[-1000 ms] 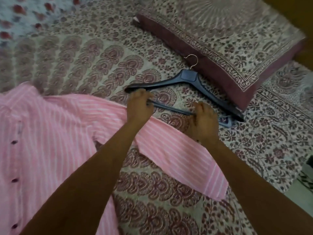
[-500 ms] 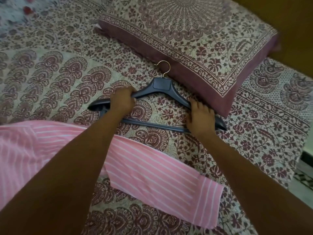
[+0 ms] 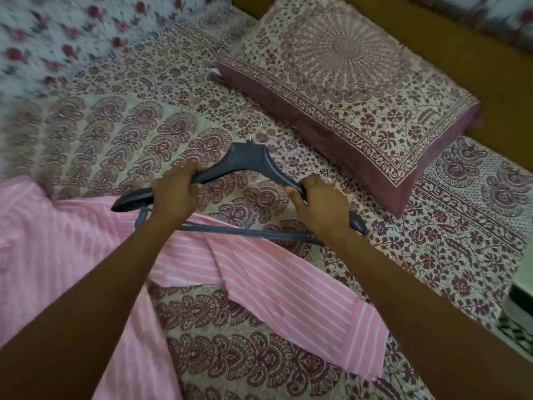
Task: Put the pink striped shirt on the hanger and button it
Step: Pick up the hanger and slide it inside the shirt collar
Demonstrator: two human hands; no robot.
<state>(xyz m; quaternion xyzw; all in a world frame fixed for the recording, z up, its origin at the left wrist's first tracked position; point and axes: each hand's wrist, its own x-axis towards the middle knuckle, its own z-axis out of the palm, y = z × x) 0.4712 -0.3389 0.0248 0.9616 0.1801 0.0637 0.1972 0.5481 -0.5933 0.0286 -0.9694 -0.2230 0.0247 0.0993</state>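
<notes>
Held the dark hanger by its two sloping arms, hook pointing away toward the pillow, likely to square it up for the collar. Curled the left hand round the left arm, wrapped the right hand round the other near its tip. Closed both grips on plastic. Found the pink striped shirt flat on the bed, sleeve under the hanger's lower bar, not yet hung.

I hold the dark blue-grey plastic hanger by both its shoulders, its lower bar crossing my pink white-striped shirt, which lies spread on the bed, one sleeve stretched rightward
</notes>
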